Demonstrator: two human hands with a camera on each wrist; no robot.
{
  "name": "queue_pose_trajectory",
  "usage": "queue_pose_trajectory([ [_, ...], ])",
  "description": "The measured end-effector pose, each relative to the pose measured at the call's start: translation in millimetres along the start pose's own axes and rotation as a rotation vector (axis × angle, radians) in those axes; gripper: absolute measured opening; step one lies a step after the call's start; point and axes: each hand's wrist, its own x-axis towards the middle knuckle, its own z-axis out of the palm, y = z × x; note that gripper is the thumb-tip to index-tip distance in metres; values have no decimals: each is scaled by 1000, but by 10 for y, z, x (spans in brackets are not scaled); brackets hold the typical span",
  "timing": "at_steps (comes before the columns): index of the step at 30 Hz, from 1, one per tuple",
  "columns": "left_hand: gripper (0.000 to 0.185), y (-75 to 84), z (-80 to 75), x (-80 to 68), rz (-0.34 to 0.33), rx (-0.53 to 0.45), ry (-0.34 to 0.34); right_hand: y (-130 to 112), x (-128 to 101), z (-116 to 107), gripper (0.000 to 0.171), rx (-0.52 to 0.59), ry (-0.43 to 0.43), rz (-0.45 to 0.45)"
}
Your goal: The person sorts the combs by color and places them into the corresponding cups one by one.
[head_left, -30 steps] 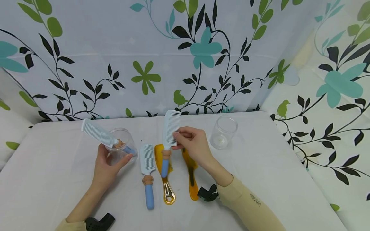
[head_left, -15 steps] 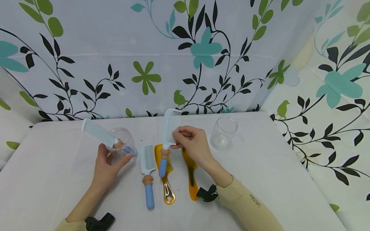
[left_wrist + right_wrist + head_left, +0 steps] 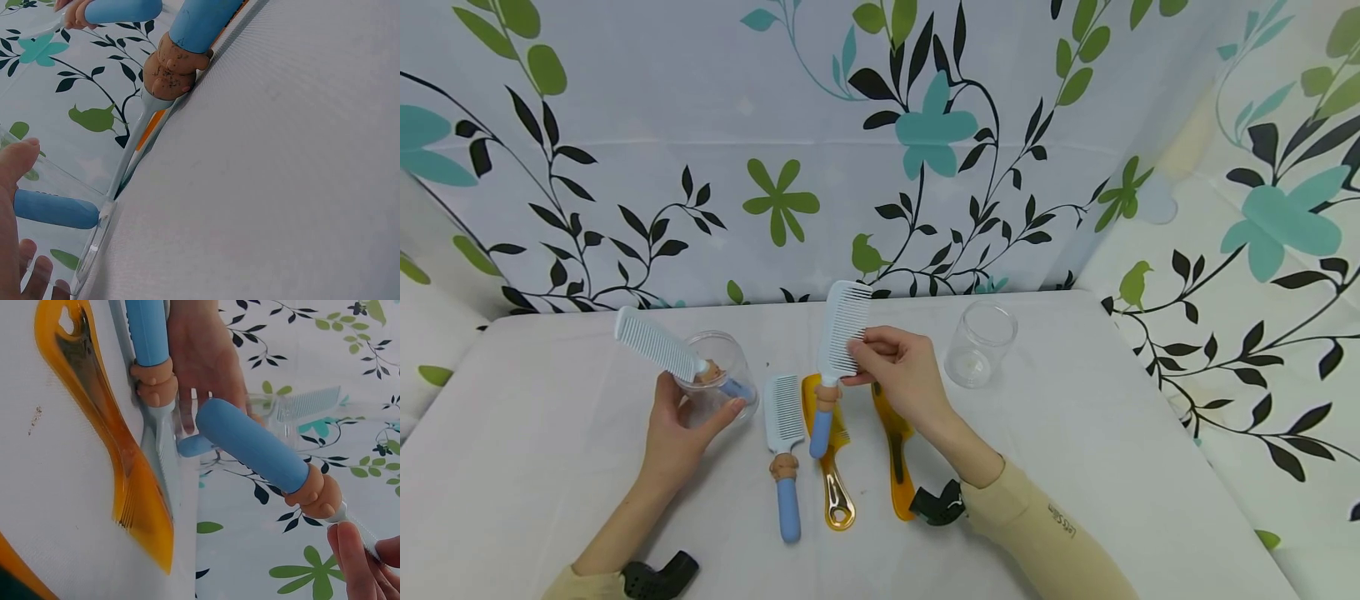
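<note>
My left hand [image 3: 681,437] grips a clear cup [image 3: 718,354] from its near side. In that cup leans a light blue comb [image 3: 658,343], its handle inside and its toothed head out over the left rim. My right hand [image 3: 906,375] pinches a second light blue comb [image 3: 842,329] by its toothed head. This comb is held above the table, its blue handle [image 3: 253,447] pointing down toward me. A third blue comb [image 3: 786,417] lies flat between the hands. Beside it lies a yellow comb [image 3: 835,483], partly covered by the raised comb. Another yellow comb [image 3: 897,454] lies under my right hand.
A second clear cup [image 3: 979,354] stands on the white table [image 3: 1075,467] to the right of my right hand. A patterned cloth [image 3: 662,125] hangs behind the table's back edge. Black wrist mounts [image 3: 940,504] sit at both sleeves.
The comb in my right hand has tilted a little, its handle end shifting slightly left and up. My left hand and its cup have stayed nearly still.
</note>
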Motion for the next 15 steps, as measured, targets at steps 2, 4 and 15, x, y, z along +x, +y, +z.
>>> queue_pose_trajectory([
  [2,83,-5,-2,2,2,4,2,-9,6,5,18,2,-1,-6],
  [4,83,-11,-4,2,2,5,5,-22,13,13,18,5,-2,-13],
  [15,81,-65,-5,15,10,18,4,-107,30,85,18,12,15,-36],
])
